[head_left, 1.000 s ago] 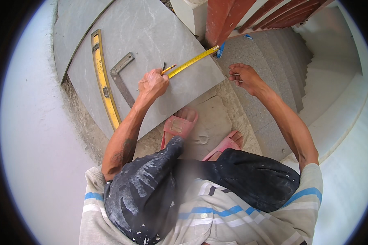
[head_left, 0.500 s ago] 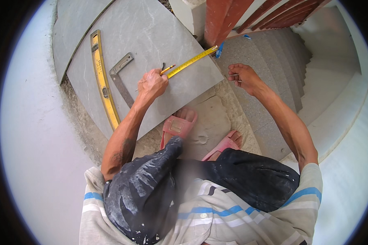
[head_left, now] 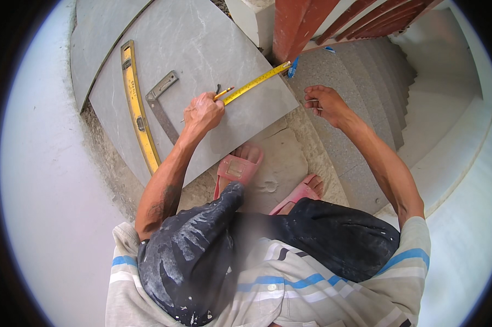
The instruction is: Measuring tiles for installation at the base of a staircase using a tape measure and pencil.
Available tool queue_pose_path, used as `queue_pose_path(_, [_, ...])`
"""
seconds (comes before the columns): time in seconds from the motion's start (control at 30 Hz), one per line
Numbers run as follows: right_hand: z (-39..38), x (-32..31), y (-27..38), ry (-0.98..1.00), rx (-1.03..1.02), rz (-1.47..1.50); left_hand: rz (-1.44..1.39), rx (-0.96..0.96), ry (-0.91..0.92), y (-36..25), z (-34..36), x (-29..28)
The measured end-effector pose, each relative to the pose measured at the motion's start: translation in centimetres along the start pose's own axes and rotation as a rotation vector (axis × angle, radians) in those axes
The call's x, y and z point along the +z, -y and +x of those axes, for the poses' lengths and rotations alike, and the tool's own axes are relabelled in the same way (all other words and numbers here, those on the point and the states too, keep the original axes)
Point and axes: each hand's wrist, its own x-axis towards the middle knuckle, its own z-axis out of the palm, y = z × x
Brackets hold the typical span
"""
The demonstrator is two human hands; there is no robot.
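A grey floor tile [head_left: 202, 52] with pale veins lies ahead of me. My left hand [head_left: 203, 113] is closed over it, gripping a tape measure whose case is hidden under my fingers. Its yellow blade [head_left: 257, 84] runs out to the tile's far right corner. A pencil [head_left: 224, 93] juts from the same hand beside the blade. Off the tile's right edge, above the stair, my right hand [head_left: 327, 103] hangs with curled fingers. Something thin and pale shows between them, too small to name. A metal try square [head_left: 161, 111] rests on the tile left of my left hand.
A yellow spirit level [head_left: 137, 109] lies along the tile's left part. Grey steps [head_left: 366, 82] curve down on the right, next to a red railing post [head_left: 298, 27]. Bits of blue plastic [head_left: 293, 67] sit by the tile's corner. My feet in pink slides [head_left: 239, 168] stand on rough concrete.
Almost nothing differs. Both hands keep their places, with the tape blade still stretched across the tile.
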Motion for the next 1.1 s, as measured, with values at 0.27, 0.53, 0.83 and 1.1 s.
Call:
queue_pose_path(0.27, [-0.1,-0.1,0.0,-0.003,0.006,-0.009,-0.015,-0.011,-0.007,0.1,0.0,0.1])
queue_pose_path(0.53, [-0.2,-0.2,0.0,-0.004,-0.007,0.0,0.0,-0.009,-0.001,0.2,0.1,0.2])
queue_pose_path(0.83, [-0.5,0.1,0.4,-0.012,-0.004,-0.031,-0.295,0.396,-0.069,5.3,-1.4,0.0])
queue_pose_path(1.1, [-1.6,-2.0,-1.3,-0.043,-0.016,-0.083,-0.478,0.143,-0.312,13.0,-1.4,-2.0])
